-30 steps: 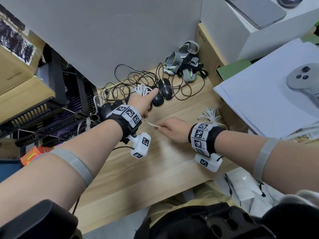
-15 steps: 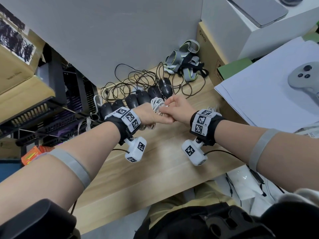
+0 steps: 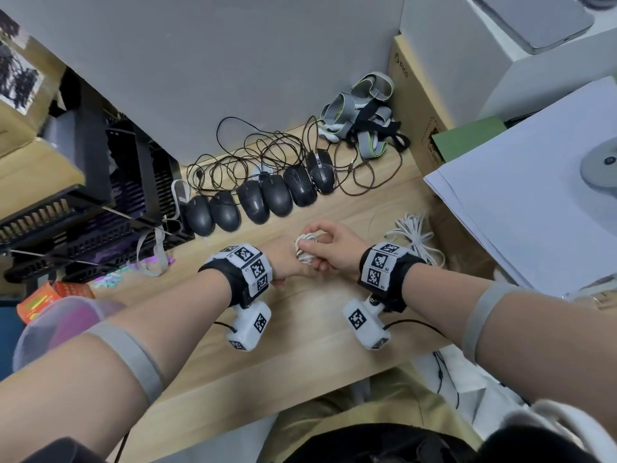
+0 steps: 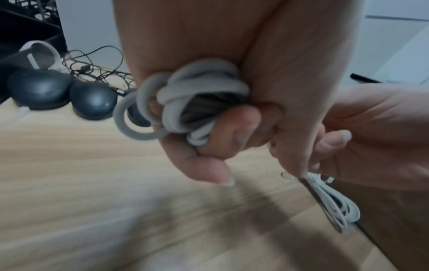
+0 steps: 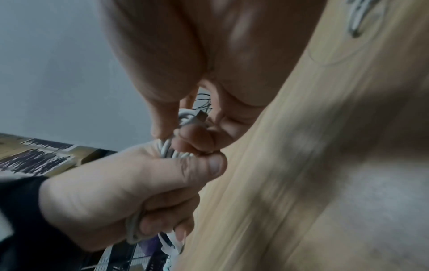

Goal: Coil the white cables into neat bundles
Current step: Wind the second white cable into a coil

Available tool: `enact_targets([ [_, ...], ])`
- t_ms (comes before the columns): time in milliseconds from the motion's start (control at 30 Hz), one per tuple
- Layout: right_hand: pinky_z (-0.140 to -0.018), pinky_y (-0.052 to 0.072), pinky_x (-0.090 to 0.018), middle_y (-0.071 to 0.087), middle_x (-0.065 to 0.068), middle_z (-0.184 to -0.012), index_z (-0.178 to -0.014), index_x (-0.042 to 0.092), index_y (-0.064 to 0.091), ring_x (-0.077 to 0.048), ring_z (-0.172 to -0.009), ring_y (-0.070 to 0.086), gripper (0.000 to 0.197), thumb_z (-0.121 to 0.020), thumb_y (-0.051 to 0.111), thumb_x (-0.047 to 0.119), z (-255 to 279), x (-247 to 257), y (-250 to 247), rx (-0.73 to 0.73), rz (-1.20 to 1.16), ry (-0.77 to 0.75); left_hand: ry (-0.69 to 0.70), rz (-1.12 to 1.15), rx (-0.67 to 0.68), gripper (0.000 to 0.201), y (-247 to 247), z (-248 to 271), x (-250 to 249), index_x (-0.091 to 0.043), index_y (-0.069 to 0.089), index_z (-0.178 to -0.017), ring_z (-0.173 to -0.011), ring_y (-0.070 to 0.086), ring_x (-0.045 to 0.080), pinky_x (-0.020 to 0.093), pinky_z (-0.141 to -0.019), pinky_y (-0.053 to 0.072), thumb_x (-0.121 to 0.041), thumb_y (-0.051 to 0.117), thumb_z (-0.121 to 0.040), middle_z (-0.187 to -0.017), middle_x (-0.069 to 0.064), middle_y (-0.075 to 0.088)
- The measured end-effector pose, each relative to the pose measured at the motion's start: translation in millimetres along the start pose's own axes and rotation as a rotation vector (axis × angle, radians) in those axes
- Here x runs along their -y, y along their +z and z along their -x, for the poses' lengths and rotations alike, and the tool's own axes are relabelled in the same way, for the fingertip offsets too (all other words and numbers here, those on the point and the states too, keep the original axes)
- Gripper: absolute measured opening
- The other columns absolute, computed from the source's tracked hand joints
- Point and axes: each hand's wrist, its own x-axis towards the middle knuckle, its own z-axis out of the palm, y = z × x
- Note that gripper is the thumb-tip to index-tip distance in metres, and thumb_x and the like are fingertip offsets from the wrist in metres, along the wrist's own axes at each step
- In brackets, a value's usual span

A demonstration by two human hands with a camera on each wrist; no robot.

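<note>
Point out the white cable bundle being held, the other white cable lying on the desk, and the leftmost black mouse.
held cable bundle [image 4: 199, 102], left wrist view, wound loops.
loose white cable [image 3: 415, 237], head view, middle of the loops.
leftmost black mouse [image 3: 199, 215], head view, top shell.

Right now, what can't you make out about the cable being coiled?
- Free end of the cable bundle: head view, hidden between left hand and right hand.
- Plug: right wrist view, blurred, mostly behind fingers.
- Loop count: left wrist view, motion blur.
</note>
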Motion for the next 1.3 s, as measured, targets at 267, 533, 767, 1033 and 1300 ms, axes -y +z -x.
enact_targets([
  [267, -0.041, 0.042, -0.016, 0.063, -0.011, -0.068, -0.098, 0.01, 0.06, -0.006, -0.043, 0.052, 0.011, -0.091, 0.064, 0.004, -10.7, -38.0, -2.0, -0.094, -0.311, 0.153, 0.013, 0.326, 0.07, 0.024, 20.9, -15.0, 29.8, -0.004, 0.067, -0.09, -0.037, 0.05, 0.014, 0.029, -0.047, 0.05, -0.027, 0.074, -0.089, -0.045, -0.002, 0.055],
  [533, -0.06, 0.044, -0.026, 0.067, -0.002, -0.09, -0.1, 0.021, 0.062, -0.017, -0.066, 0.063, 0.019, -0.085, 0.065, 0.032, -21.5, -31.5, -27.7, -0.537, 0.244, 0.221, -0.109, 0.205, -0.093, 0.037, 2.6, -16.5, 48.8, -0.012, 0.056, -0.079, -0.039, 0.043, 0.016, 0.023, -0.042, 0.038, -0.044, 0.063, -0.096, -0.055, 0.002, 0.051],
  [767, -0.069, 0.041, -0.031, 0.065, -0.013, -0.102, -0.106, 0.01, 0.058, -0.033, -0.09, 0.06, 0.022, -0.093, 0.052, 0.026, -16.9, -44.6, -70.1, -0.571, 1.023, 0.384, -0.16, 0.322, -0.157, 0.04, -4.6, -12.4, 63.7, -0.012, 0.049, -0.072, -0.031, 0.037, 0.014, 0.019, -0.036, 0.03, -0.04, 0.062, -0.098, -0.045, -0.001, 0.045],
  [1033, -0.074, 0.043, -0.029, 0.06, -0.001, -0.095, -0.082, 0.023, 0.057, -0.022, -0.083, 0.057, 0.011, -0.092, 0.054, 0.026, -12.2, -45.9, -51.1, -0.443, 0.886, 0.019, -0.144, 0.341, -0.107, 0.032, -0.3, -11.5, 59.2, -0.01, 0.053, -0.083, -0.036, 0.037, 0.014, 0.021, -0.039, 0.033, -0.037, 0.065, -0.097, -0.05, 0.0, 0.046],
  [1300, -0.05, 0.04, -0.024, 0.054, -0.001, -0.061, -0.085, 0.019, 0.052, -0.013, -0.049, 0.046, 0.017, -0.098, 0.05, 0.007, 0.6, 13.4, 5.8, -0.042, -0.008, -0.134, -0.081, 0.092, -0.141, 0.032, 0.9, -14.1, 29.4, -0.013, 0.057, -0.08, -0.045, 0.043, 0.017, 0.023, -0.046, 0.036, -0.04, 0.065, -0.095, -0.059, 0.001, 0.05],
])
